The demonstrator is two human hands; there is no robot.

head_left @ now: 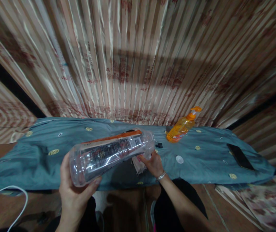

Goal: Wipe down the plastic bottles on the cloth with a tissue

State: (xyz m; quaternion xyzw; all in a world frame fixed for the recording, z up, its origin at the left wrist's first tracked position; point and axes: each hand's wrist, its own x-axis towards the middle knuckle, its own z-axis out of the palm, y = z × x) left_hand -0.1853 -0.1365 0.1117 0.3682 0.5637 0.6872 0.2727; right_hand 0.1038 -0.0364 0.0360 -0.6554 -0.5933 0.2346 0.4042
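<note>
Teal cloth, two hands, apparently holding one bottle

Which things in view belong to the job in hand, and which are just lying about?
Seemingly part of the job:
clear bottle, left hand at its base, right hand at its neck end

Seemingly just lying about:
orange pump bottle
dark phone-like slab
white disc
small black item
white cable

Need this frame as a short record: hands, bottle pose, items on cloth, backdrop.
left hand: grips base end of clear bottle
right hand: at its neck end, fingers partly hidden
bottle pose: on its side, tilted
on teal cloth: orange pump bottle, small black item, white disc, dark flat slab
backdrop: striped curtain
</note>
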